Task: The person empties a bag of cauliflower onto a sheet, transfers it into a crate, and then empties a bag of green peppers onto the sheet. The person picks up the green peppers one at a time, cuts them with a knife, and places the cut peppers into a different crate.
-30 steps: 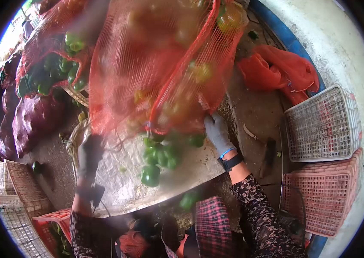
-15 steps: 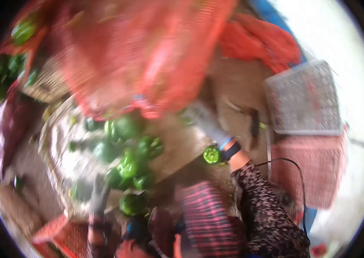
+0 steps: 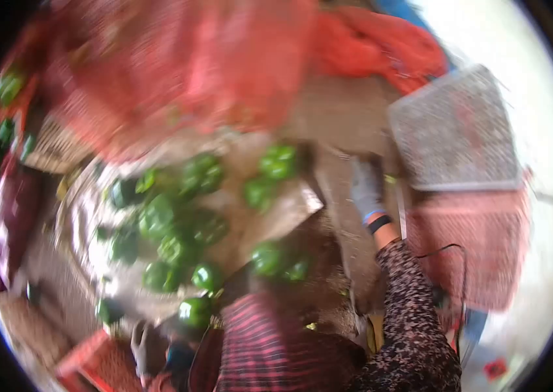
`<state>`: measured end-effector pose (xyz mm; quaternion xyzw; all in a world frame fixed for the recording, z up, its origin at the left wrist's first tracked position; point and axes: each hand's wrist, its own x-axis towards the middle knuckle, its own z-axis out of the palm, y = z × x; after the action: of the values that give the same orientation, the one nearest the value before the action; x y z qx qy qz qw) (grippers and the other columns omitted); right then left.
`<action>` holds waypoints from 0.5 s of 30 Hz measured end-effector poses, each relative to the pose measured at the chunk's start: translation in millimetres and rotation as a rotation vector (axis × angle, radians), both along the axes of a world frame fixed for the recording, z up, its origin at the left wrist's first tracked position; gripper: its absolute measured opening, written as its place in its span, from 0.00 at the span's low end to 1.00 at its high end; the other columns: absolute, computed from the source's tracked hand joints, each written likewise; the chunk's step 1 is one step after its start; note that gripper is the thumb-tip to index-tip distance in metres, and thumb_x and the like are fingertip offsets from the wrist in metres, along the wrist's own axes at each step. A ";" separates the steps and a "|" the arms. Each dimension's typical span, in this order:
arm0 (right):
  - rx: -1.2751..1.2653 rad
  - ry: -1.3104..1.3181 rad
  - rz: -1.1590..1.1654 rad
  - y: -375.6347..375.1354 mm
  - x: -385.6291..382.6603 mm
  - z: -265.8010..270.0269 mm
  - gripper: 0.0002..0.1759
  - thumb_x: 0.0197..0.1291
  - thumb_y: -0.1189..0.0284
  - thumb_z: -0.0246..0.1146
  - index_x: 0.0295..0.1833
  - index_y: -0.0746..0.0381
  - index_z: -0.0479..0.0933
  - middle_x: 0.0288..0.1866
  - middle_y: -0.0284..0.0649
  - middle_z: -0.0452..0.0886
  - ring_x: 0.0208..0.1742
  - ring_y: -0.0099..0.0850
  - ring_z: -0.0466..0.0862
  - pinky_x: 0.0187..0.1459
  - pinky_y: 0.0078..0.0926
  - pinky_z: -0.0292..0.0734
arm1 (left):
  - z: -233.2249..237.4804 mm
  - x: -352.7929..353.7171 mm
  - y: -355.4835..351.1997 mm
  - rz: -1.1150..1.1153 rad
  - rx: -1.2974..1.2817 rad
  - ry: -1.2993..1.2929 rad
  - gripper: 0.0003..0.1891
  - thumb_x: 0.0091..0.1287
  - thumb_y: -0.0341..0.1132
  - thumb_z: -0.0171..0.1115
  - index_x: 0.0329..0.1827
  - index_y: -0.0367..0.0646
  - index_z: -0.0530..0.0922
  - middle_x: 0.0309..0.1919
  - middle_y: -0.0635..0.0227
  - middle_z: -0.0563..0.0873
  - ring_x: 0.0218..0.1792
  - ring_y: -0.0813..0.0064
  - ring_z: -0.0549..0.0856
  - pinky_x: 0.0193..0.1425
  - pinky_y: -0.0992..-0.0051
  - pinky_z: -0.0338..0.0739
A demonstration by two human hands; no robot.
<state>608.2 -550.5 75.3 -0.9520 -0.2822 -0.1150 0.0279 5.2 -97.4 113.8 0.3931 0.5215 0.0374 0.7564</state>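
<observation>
Shows a white wall (image 3: 531,78) down the right of the frame, with a blue band (image 3: 404,8) at its foot, visible at upper right and lower right. Has brown floor (image 3: 345,104) right of upper centre, greyer toward the left. Includes a grey crate (image 3: 456,134) above a pink crate (image 3: 469,245) at right, near the wall. Looks brightly lit, glaring at upper right.

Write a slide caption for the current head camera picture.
Green peppers scattered on and around a pale sheet, red mesh sack beyond, gloved left hand and right hand apart.
</observation>
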 end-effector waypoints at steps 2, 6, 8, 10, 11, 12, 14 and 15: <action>-0.074 0.048 0.038 18.7 41.6 -13.7 0.23 0.71 0.70 0.55 0.69 0.64 0.73 0.65 0.59 0.79 0.65 0.56 0.79 0.64 0.51 0.75 | 6.2 3.4 -9.2 -0.177 0.095 0.042 0.25 0.73 0.31 0.63 0.73 0.42 0.72 0.57 0.62 0.85 0.52 0.70 0.85 0.54 0.70 0.81; -0.202 0.215 -0.094 37.0 71.4 -28.2 0.23 0.73 0.68 0.54 0.71 0.53 0.71 0.61 0.57 0.78 0.58 0.60 0.80 0.55 0.56 0.78 | 22.6 54.0 -21.3 -0.535 0.266 0.165 0.30 0.71 0.31 0.67 0.76 0.43 0.70 0.57 0.59 0.85 0.53 0.61 0.87 0.59 0.65 0.82; -0.207 0.172 -0.123 31.5 61.3 -23.2 0.26 0.70 0.70 0.57 0.73 0.51 0.70 0.60 0.56 0.79 0.55 0.58 0.82 0.56 0.54 0.77 | 24.5 71.3 -15.3 -0.776 0.494 0.290 0.33 0.68 0.34 0.70 0.77 0.46 0.69 0.58 0.53 0.85 0.54 0.58 0.87 0.59 0.64 0.82; -0.158 0.091 -0.048 16.8 54.7 -21.9 0.27 0.68 0.71 0.58 0.73 0.54 0.71 0.59 0.56 0.79 0.56 0.57 0.81 0.59 0.53 0.75 | 2.1 59.6 -10.6 -0.881 0.865 0.319 0.36 0.66 0.38 0.73 0.77 0.48 0.68 0.60 0.47 0.83 0.52 0.58 0.89 0.56 0.63 0.83; -0.035 0.105 -0.092 24.3 37.5 -9.6 0.27 0.68 0.72 0.57 0.72 0.60 0.72 0.62 0.56 0.80 0.60 0.56 0.80 0.63 0.52 0.74 | 4.7 66.4 -10.8 -0.814 1.003 0.394 0.37 0.65 0.40 0.73 0.77 0.48 0.68 0.60 0.50 0.84 0.53 0.56 0.88 0.56 0.61 0.83; 0.024 0.039 -0.043 12.5 28.8 -21.2 0.26 0.70 0.72 0.56 0.73 0.64 0.71 0.65 0.56 0.79 0.65 0.53 0.79 0.66 0.47 0.73 | 10.2 75.5 -7.7 -0.709 0.897 0.422 0.40 0.64 0.42 0.74 0.78 0.49 0.66 0.63 0.50 0.82 0.57 0.54 0.86 0.60 0.60 0.82; 0.103 0.153 -0.008 18.8 -22.4 -10.7 0.25 0.72 0.71 0.55 0.72 0.65 0.71 0.65 0.57 0.79 0.65 0.54 0.79 0.66 0.45 0.73 | 13.5 94.1 -1.5 -0.641 0.830 0.437 0.46 0.61 0.47 0.76 0.81 0.50 0.61 0.68 0.50 0.79 0.64 0.50 0.82 0.68 0.58 0.77; 0.171 0.260 0.016 34.9 -52.5 7.2 0.24 0.74 0.70 0.54 0.72 0.66 0.71 0.64 0.58 0.80 0.66 0.54 0.79 0.65 0.44 0.74 | 10.4 102.8 0.4 -0.670 0.862 0.432 0.50 0.59 0.49 0.76 0.83 0.50 0.57 0.70 0.51 0.77 0.68 0.49 0.79 0.71 0.58 0.75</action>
<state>555.7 -515.6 82.5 -0.9507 -0.2729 -0.0140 0.1464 108.0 -96.9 124.2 0.8073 0.4487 -0.0761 0.3756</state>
